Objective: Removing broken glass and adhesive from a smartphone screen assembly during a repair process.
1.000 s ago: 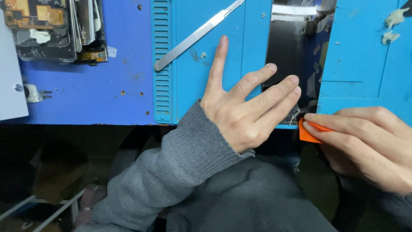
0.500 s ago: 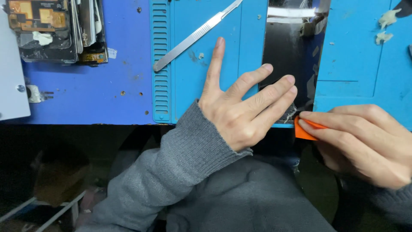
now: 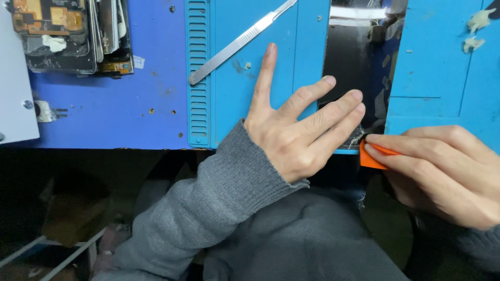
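Phone screen point(image 3: 348, 67) lies lengthwise away from body; left hand point(image 3: 297, 130) flat, fingers spread, pins it; right hand point(image 3: 442, 171) pinches orange pick point(image 3: 372, 157) at near corner.

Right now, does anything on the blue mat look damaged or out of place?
Yes. The dark phone panel under the left hand looks cracked at its near corner, beside the orange pick pinched in the right hand. Pale scraps lie loose on the blue mat, and the metal scalpel lies slantwise.
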